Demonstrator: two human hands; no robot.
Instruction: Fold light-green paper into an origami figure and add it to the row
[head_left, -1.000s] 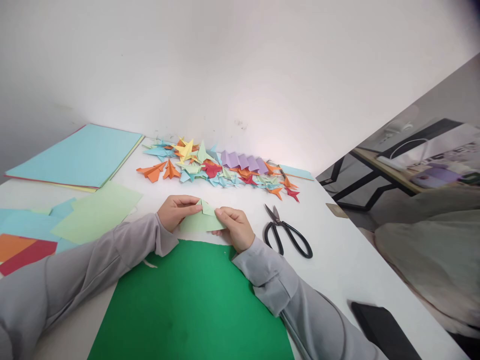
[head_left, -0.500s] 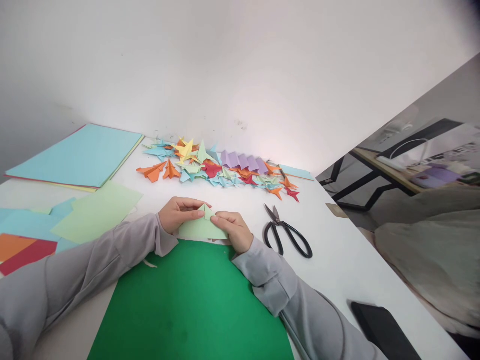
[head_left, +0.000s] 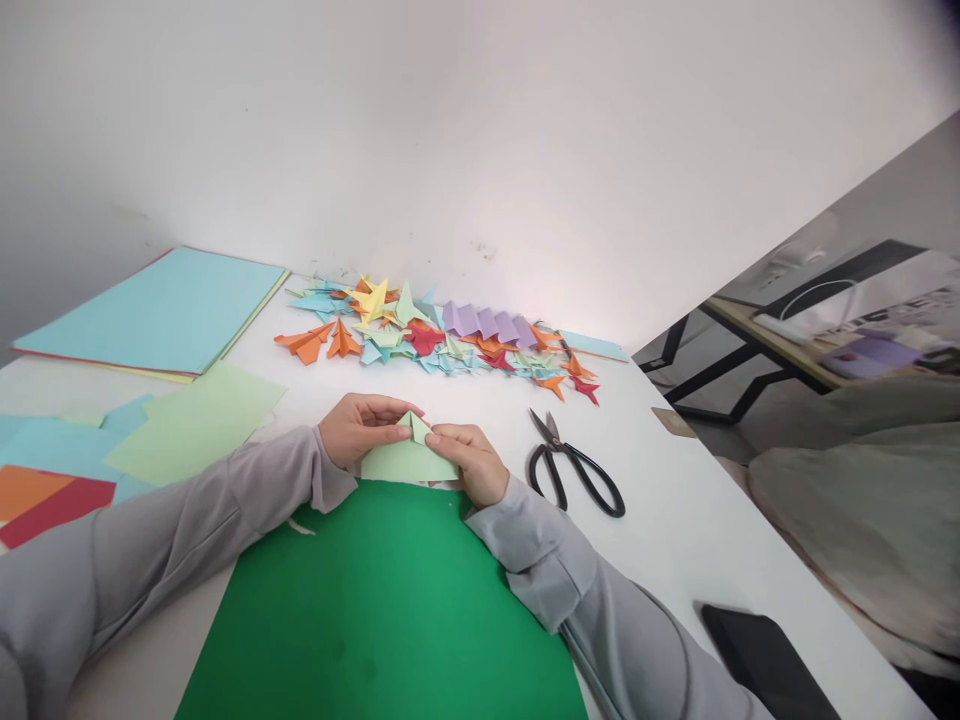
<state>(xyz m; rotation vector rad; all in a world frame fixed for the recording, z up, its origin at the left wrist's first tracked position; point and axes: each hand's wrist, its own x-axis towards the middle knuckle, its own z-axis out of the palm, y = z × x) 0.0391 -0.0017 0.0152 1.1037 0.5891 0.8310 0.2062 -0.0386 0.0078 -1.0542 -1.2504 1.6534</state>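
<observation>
A pale green sheet of paper (head_left: 409, 462), folded to a point at its top, is held up between both hands. My left hand (head_left: 360, 428) grips its left side, thumb on the near face by the folded tip and fingers behind. On the opposite side my right hand (head_left: 474, 460) pinches the paper, its thumb close to a small folded flap right of the centre line. Beneath the wrists lies a large green sheet (head_left: 375, 600) at the table's near edge. Black-handled scissors (head_left: 574, 462) rest right of my right hand, blades partly apart.
Several folded paper planes (head_left: 420, 340) and a pleated purple paper (head_left: 487, 325) line the wall. A stack of large coloured sheets (head_left: 161, 310) lies at the back left, loose paper pieces (head_left: 199, 420) nearer. A black phone-like object (head_left: 769, 660) sits at the lower right.
The small flap at the folded tip stands more open now, with a darker gap showing beside it. Both hands have shifted only very slightly and keep their hold on the paper.
</observation>
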